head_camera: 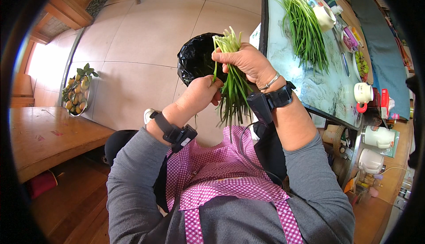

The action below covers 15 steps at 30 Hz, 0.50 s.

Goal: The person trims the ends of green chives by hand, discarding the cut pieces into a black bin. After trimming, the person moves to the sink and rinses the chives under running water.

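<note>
My right hand (247, 61) grips a bunch of green garlic chives (235, 89) near its pale cut ends, which point away from me while the dark leaf tips hang towards my lap. With thumb and fingers, my left hand (206, 89) pinches a single green blade at the left side of the bunch. Just beyond both hands stands a bin lined with a black plastic bag (196, 56), partly hidden by them. A larger pile of chives (303, 28) lies on the marble-patterned table (282, 61) to my right.
On the table are a cream mug with a blue handle (323, 17), a knife (345, 64), a bowl of grapes (361, 66) and a cream mug with a red handle (363, 93). A metal basin of yellow fruit (79, 93) sits on the floor at left, near a wooden bench (56, 134).
</note>
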Available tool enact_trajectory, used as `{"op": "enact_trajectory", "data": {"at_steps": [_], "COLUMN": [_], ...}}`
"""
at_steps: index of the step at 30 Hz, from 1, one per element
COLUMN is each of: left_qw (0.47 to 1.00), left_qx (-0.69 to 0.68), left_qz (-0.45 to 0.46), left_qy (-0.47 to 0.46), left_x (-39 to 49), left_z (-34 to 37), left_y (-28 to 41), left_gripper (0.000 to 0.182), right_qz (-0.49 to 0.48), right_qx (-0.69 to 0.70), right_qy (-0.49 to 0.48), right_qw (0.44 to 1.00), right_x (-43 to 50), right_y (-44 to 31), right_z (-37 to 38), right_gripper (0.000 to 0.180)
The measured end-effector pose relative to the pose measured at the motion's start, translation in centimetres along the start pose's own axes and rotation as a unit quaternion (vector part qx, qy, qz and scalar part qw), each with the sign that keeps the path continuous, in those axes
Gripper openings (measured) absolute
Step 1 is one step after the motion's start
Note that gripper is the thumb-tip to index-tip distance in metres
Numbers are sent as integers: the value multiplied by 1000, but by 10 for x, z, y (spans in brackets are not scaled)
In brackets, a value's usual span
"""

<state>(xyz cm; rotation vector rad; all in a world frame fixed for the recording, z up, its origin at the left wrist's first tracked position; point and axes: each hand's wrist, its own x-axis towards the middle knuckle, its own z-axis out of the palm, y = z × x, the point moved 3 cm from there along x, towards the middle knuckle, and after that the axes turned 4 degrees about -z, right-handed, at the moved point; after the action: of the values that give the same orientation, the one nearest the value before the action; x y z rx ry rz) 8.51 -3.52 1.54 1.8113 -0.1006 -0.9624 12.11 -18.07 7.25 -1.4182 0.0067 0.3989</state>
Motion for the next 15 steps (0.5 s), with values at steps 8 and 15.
{"op": "enact_trajectory", "data": {"at_steps": [8, 15], "left_qw": [973, 936], "left_qx": [-170, -341], "left_qz": [154, 82], "left_qy": [-2, 44], "left_x": [-12, -8], "left_z": [-11, -22], "left_y": [18, 15], "left_gripper": [37, 20], "right_qz": [-4, -23], "right_qx": [21, 3], "right_qy": [7, 0], "right_qw": [1000, 1000], "right_x": [-1, 0], "right_y": [-1, 1], "right_z": [-4, -5], "right_gripper": [10, 15]}}
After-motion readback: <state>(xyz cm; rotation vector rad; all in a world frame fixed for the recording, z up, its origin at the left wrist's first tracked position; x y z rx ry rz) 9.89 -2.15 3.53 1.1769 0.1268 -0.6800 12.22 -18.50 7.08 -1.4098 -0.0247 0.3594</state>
